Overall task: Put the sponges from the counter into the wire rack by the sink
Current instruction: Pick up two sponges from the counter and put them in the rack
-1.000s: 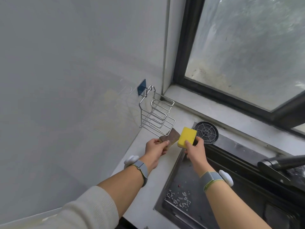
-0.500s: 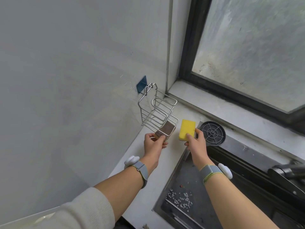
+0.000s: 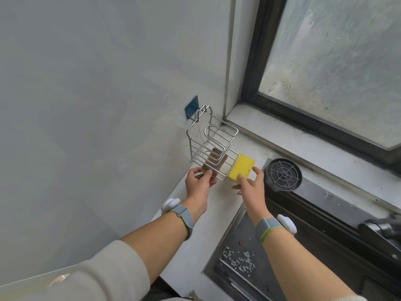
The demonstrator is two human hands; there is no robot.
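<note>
two sponges [image 3: 241,169] now at wire rack [image 3: 211,146]

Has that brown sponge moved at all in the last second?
Yes. The brown sponge in the left hand went from in front of the wire rack up into it.
</note>
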